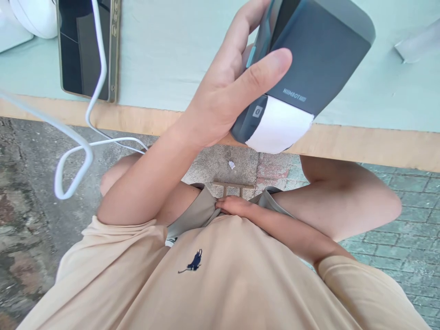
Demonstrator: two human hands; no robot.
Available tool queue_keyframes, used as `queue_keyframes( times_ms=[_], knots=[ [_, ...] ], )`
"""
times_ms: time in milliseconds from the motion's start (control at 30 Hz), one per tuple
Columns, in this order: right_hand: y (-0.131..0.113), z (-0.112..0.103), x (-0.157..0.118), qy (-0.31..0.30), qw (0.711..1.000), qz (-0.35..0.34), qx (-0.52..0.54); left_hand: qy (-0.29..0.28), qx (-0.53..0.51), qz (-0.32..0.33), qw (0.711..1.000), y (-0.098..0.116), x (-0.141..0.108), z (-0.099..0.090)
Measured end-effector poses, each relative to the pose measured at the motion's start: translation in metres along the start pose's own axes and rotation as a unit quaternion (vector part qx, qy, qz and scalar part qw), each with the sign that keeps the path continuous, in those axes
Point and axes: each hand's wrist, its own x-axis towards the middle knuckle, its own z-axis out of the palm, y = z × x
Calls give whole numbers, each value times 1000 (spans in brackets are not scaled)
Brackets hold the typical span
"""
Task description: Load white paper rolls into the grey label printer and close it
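Note:
My left hand [237, 85] is wrapped round a dark grey NIIMBOT label printer [319, 50], thumb on its face and fingers behind its left side. The printer is tilted above the table's front edge, and its top runs out of view. A blank white label [280, 123] covers its lower end. In my lap, my right hand [233, 205] rests on the shorts [189, 211], with its fingers laid out to the left and nothing visible in them.
A smartphone [87, 55] lies on the pale green tabletop [154, 59], crossed by a white cable [99, 46] that loops over the edge. White objects [36, 16] stand at the far left. White paper [417, 43] is at the right. A scrap [231, 164] lies on the ground.

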Motion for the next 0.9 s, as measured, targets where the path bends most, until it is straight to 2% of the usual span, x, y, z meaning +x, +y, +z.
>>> queue_keyframes(
  times_ms=[33,100,167,233,333,400,467,533,567,600,633,667,733,900],
  knots=[
    [1,-1,-1,1,1000,-5,5,23,-20,3,1000,1,1,0],
    [2,-2,-2,1,1000,-11,17,130,-114,-11,985,3,2,-2],
    [5,-1,-2,-1,1000,-12,27,245,-226,-21,943,7,3,-4],
    [8,1,0,-6,999,-8,34,284,-291,-6,914,9,4,-7],
    [14,3,8,-11,999,7,33,212,-322,32,922,10,3,-9],
    [16,2,17,-12,999,23,23,186,-376,47,906,12,3,-11],
    [17,0,27,-10,999,43,5,212,-481,36,850,16,6,-13],
    [16,-4,39,-5,998,64,-17,262,-590,0,763,21,10,-15],
    [15,-7,45,-2,997,73,-29,263,-627,0,733,22,12,-15],
    [15,-10,50,0,996,81,-41,293,-656,15,695,23,15,-15],
    [15,-14,56,3,995,88,-52,277,-676,21,683,23,16,-14],
    [15,-18,60,5,994,94,-62,261,-673,38,691,22,18,-14],
    [15,-25,66,7,991,104,-81,265,-669,13,694,20,18,-12],
    [7,-34,64,0,986,124,-113,257,-664,3,702,17,17,-13]
  ],
)
